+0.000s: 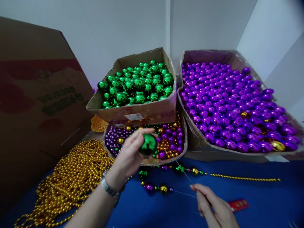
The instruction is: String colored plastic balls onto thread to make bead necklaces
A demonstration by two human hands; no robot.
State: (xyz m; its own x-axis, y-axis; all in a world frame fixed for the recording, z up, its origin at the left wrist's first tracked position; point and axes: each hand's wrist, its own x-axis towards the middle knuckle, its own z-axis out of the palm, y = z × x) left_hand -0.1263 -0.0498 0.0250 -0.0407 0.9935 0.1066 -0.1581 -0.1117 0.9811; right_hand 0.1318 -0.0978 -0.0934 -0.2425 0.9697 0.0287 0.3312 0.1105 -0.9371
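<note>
My left hand (130, 151), with a bracelet on the wrist, holds a large shiny green bead (149, 144) above the front box of mixed beads (171, 134). A long thin needle (185, 173) is pinched in my right hand (211, 202), its tip pointing up and left, apart from the green bead. From near the right fingers a thin thread (184, 192) runs left to a strand of green, purple and gold beads (163, 189). That strand lies curved on the blue table (180, 212), ending at the right in a length of small gold beads (242, 177).
Behind stand a carton of green beads (139, 84) and a larger carton of purple beads (228, 104). Gold bead chains (73, 172) are heaped at the left, beside a tall cardboard box (35, 104). An orange basket (96, 125) and a red packet (239, 205) are also there.
</note>
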